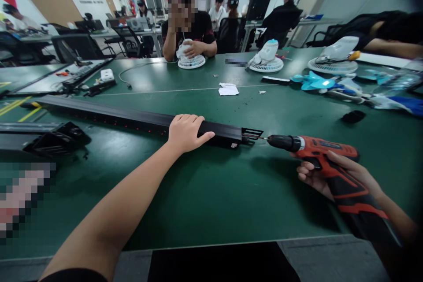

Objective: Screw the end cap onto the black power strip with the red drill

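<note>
A long black power strip point(132, 119) lies across the green table point(205, 194), running from the far left to the middle. My left hand point(187, 132) lies on top of it near its right end, fingers curled over the bar and pressing it down. My right hand point(333, 174) grips the handle of a red and black cordless drill point(313, 150). The drill lies level, and its bit tip touches the metal bracket point(252, 133) at the strip's right end.
A second black strip point(42, 137) lies at the left. White paper scraps point(228, 90), small white fans point(266, 59), blue fan blades point(313, 83) and a small black part point(353, 116) sit farther back. A seated person point(188, 31) faces me across the table; others sit behind.
</note>
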The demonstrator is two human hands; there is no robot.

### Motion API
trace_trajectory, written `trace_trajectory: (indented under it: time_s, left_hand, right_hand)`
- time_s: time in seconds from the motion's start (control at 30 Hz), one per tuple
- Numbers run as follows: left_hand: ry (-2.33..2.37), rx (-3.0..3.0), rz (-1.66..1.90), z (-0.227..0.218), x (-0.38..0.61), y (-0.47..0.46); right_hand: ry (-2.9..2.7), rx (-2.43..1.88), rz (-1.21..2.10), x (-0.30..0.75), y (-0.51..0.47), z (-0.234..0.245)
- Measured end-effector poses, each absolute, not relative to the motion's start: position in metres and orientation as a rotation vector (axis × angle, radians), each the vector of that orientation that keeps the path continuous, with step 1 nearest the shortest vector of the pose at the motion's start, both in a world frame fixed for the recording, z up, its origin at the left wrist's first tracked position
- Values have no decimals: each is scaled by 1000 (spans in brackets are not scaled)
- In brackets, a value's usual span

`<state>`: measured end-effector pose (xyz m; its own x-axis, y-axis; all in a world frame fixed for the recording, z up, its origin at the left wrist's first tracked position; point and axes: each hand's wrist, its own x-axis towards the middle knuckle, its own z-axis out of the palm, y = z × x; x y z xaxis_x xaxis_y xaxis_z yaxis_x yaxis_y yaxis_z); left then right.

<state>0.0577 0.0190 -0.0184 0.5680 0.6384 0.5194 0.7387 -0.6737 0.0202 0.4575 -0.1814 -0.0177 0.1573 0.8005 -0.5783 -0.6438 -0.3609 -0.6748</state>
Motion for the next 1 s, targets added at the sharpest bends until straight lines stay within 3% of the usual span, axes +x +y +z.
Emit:
trace_trajectory:
  time_s: [1.0]
  left_hand:
    - [-1175, -2612, -721, -16, 58, 17]
  right_hand:
    - [-188, -1209, 1511, 450, -181, -12]
